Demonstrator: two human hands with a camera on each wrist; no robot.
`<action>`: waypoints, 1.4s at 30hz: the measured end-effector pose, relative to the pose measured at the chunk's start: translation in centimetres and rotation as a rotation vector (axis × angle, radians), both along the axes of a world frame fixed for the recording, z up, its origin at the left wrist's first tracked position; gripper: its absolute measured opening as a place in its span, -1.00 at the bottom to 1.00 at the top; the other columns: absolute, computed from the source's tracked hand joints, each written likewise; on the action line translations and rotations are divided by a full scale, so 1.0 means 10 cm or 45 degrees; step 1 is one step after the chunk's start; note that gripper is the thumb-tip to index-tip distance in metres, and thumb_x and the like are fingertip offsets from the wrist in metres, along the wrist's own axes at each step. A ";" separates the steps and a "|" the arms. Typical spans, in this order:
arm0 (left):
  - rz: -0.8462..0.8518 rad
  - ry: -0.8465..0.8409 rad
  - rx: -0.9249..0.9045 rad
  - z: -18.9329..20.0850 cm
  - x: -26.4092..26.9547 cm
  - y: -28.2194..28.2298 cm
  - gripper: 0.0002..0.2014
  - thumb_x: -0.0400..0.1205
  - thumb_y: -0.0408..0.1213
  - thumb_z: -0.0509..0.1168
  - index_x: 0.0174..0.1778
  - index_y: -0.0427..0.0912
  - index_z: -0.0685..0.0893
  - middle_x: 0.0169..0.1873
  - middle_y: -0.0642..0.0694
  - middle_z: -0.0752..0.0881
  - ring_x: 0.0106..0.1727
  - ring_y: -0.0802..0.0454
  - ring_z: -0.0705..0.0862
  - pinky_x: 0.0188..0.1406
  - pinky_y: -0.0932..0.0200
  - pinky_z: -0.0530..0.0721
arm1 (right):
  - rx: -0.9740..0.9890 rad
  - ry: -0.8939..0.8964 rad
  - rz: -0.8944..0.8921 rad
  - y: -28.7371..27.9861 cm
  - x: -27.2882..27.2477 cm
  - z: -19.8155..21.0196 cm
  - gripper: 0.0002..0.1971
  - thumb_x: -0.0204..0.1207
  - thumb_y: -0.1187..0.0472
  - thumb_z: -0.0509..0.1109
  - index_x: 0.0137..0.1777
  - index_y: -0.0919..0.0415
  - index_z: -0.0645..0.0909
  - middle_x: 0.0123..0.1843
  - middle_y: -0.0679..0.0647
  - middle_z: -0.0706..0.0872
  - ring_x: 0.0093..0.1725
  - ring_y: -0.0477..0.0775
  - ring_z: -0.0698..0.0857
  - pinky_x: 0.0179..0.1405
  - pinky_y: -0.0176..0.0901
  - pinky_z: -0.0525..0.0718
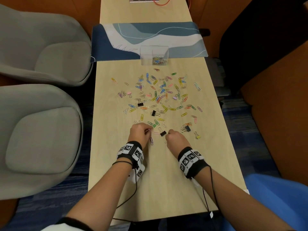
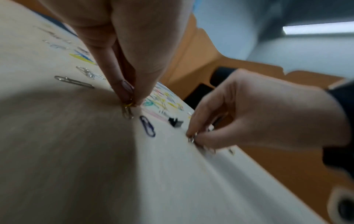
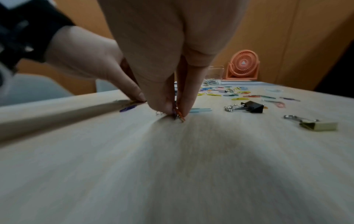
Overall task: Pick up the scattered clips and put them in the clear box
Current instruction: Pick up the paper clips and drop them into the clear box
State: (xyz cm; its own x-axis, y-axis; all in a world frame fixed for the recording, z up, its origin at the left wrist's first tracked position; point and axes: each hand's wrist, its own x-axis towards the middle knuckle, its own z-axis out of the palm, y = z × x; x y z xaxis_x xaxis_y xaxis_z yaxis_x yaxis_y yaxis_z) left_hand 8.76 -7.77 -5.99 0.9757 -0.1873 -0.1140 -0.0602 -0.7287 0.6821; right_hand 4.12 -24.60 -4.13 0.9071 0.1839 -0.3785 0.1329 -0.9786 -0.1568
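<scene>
Many coloured paper clips [image 1: 160,95] and a few binder clips lie scattered over the wooden table [image 1: 150,189]. The clear box [image 1: 154,55], with some clips inside, stands at the mat's near edge. My left hand [image 1: 147,130] pinches a small bunch of paper clips [image 2: 128,111] against the tabletop. My right hand [image 1: 167,135] pinches several clips [image 3: 178,114] between thumb and fingers, tips touching the table. A black binder clip [image 1: 163,132] lies between the hands, and a dark blue paper clip [image 1: 151,141] sits just below the left hand.
A blue patterned mat [image 1: 148,40] covers the table's far part. Two grey chairs [image 1: 40,130] stand to the left. Another black binder clip [image 1: 187,128] and a yellow one [image 1: 197,135] lie to the right. An orange fan [image 3: 243,66] stands beyond the box.
</scene>
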 end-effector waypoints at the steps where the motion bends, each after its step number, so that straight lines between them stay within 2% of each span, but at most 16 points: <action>1: 0.044 0.036 -0.007 0.01 0.03 0.00 -0.83 0.52 -0.40 0.43 -0.04 -0.12 0.87 -0.12 -0.07 0.84 -0.09 0.03 0.77 0.09 0.20 0.73 | 0.005 0.011 -0.032 0.00 0.06 0.03 -0.78 0.50 0.54 0.20 -0.04 0.40 0.67 -0.11 0.22 0.57 -0.11 0.23 0.64 -0.19 -0.07 0.60; 3: 0.075 0.077 -0.006 0.01 0.08 0.01 -0.82 0.50 -0.39 0.43 -0.05 -0.11 0.87 -0.15 -0.08 0.85 -0.11 0.02 0.78 0.08 0.19 0.74 | 0.003 0.038 -0.061 0.01 0.16 0.06 -0.80 0.51 0.51 0.20 -0.05 0.37 0.67 -0.14 0.21 0.56 -0.09 0.22 0.66 -0.09 -0.04 0.67; 6: 0.084 0.122 -0.022 0.05 0.13 0.03 -0.83 0.49 -0.37 0.47 -0.05 -0.12 0.87 -0.17 -0.08 0.85 -0.14 0.04 0.79 0.08 0.14 0.76 | 0.010 0.089 -0.080 0.03 0.26 0.09 -0.81 0.51 0.50 0.22 -0.08 0.33 0.66 -0.10 0.22 0.66 -0.10 0.21 0.69 -0.05 -0.04 0.72; 9: 0.147 0.147 -0.119 0.13 0.19 0.07 -0.82 0.48 -0.40 0.48 -0.04 -0.15 0.87 -0.18 -0.06 0.85 -0.16 0.14 0.78 0.06 0.29 0.74 | 0.153 0.149 -0.238 -0.07 0.38 0.11 -0.90 0.43 0.40 0.38 -0.19 0.27 0.73 -0.18 0.15 0.74 -0.19 0.13 0.73 -0.11 -0.08 0.78; 11: 0.207 0.162 -0.207 0.23 0.27 0.09 -0.81 0.47 -0.41 0.49 -0.04 -0.14 0.87 -0.17 0.00 0.84 -0.15 0.23 0.77 0.02 0.39 0.72 | 0.377 0.176 -0.442 -0.21 0.46 0.14 -0.96 0.31 0.31 0.54 -0.30 0.18 0.79 -0.28 0.01 0.79 -0.24 0.01 0.75 -0.15 -0.20 0.77; 13: 0.230 0.134 -0.289 0.33 0.39 0.12 -0.80 0.46 -0.44 0.49 -0.04 -0.14 0.87 -0.17 0.03 0.83 -0.15 0.25 0.77 0.03 0.33 0.75 | 0.649 0.189 -0.688 -0.38 0.52 0.25 -0.94 0.24 0.31 0.61 -0.34 0.16 0.81 -0.33 -0.05 0.81 -0.28 -0.06 0.78 -0.22 -0.28 0.76; 15: 0.240 0.108 -0.367 0.45 0.53 0.14 -0.80 0.46 -0.45 0.49 -0.04 -0.14 0.87 -0.16 0.02 0.84 -0.15 0.25 0.78 0.04 0.27 0.77 | 0.904 0.190 -0.903 -0.51 0.60 0.40 -0.93 0.26 0.36 0.62 -0.29 0.22 0.82 -0.29 -0.01 0.83 -0.28 -0.03 0.81 -0.30 -0.31 0.75; 18: 0.270 0.075 -0.495 0.62 0.81 0.10 -0.82 0.46 -0.45 0.52 -0.06 -0.17 0.87 -0.18 0.02 0.84 -0.15 0.21 0.80 0.12 0.17 0.76 | 1.339 0.177 -1.149 -0.67 0.85 0.65 -0.91 0.32 0.50 0.57 -0.18 0.45 0.77 -0.17 0.23 0.82 -0.21 0.14 0.82 -0.23 -0.25 0.78; 21: 0.321 0.027 -0.649 0.82 1.16 -0.01 -0.84 0.46 -0.44 0.54 -0.07 -0.19 0.86 -0.18 -0.02 0.85 -0.11 0.11 0.82 0.05 0.18 0.78 | 1.648 0.098 -1.280 -0.81 1.23 0.90 -0.93 0.35 0.54 0.53 -0.18 0.49 0.73 -0.13 0.31 0.77 -0.20 0.14 0.78 -0.20 -0.28 0.78; 24: 0.402 -0.076 -0.793 1.01 1.57 -0.11 -0.82 0.47 -0.42 0.55 -0.03 -0.21 0.85 -0.16 0.00 0.85 -0.13 0.20 0.80 -0.11 0.34 0.74 | 1.833 -0.003 -1.305 -0.91 1.68 1.14 -0.94 0.38 0.54 0.50 -0.18 0.43 0.72 -0.18 0.23 0.80 -0.20 0.06 0.80 -0.10 -0.27 0.79; 26: 0.455 -0.129 -0.881 1.09 1.88 -0.19 -0.80 0.46 -0.41 0.56 0.00 -0.23 0.84 -0.15 -0.03 0.85 -0.12 0.20 0.81 -0.12 0.37 0.72 | 1.904 -0.118 -1.304 -0.95 2.03 1.26 -0.93 0.39 0.53 0.49 -0.18 0.42 0.71 -0.28 0.15 0.80 -0.25 0.01 0.81 -0.15 -0.30 0.78; 29: 0.463 -0.179 -0.892 1.12 2.34 -0.32 -0.78 0.46 -0.36 0.58 0.02 -0.21 0.84 -0.13 -0.04 0.85 -0.07 0.12 0.82 -0.04 0.30 0.75 | 1.954 -0.262 -1.285 -0.98 2.59 1.31 -0.92 0.38 0.53 0.51 -0.21 0.38 0.73 -0.32 0.15 0.78 -0.30 0.00 0.80 -0.19 -0.32 0.75; 33: 0.418 -0.224 -0.796 1.03 2.89 -0.48 -0.81 0.46 -0.35 0.57 -0.01 -0.18 0.86 -0.14 0.01 0.85 -0.08 0.16 0.82 0.03 0.23 0.77 | 1.886 -0.365 -1.165 -0.95 3.21 1.20 -0.91 0.35 0.49 0.54 -0.21 0.33 0.77 -0.24 0.21 0.80 -0.21 0.07 0.81 -0.14 -0.28 0.74; 38: 0.341 -0.194 -0.799 0.76 3.33 -0.74 -0.82 0.49 -0.44 0.53 0.00 -0.26 0.85 -0.10 -0.04 0.84 -0.06 0.17 0.81 0.05 0.31 0.74 | 1.856 -0.416 -1.156 -0.90 3.69 0.94 -0.91 0.35 0.52 0.53 -0.19 0.38 0.77 -0.22 0.26 0.79 -0.24 0.06 0.80 -0.18 -0.30 0.75; 42: 0.270 -0.196 -0.762 0.51 3.50 -0.90 -0.85 0.47 -0.46 0.54 -0.07 -0.22 0.86 -0.15 -0.02 0.84 -0.10 0.17 0.82 0.04 0.31 0.73 | 1.800 -0.452 -1.222 -0.93 3.87 0.68 -0.90 0.35 0.50 0.54 -0.15 0.38 0.78 -0.20 0.23 0.81 -0.24 0.04 0.82 -0.20 -0.30 0.75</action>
State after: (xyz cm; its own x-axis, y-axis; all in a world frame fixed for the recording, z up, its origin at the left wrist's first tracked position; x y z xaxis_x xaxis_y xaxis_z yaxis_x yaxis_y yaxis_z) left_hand 43.79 -16.74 -0.86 0.9952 0.0233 0.0946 -0.0866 -0.2328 0.9687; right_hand 42.85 -33.90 2.69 0.8790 -0.4373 -0.1900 -0.1478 0.1291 -0.9806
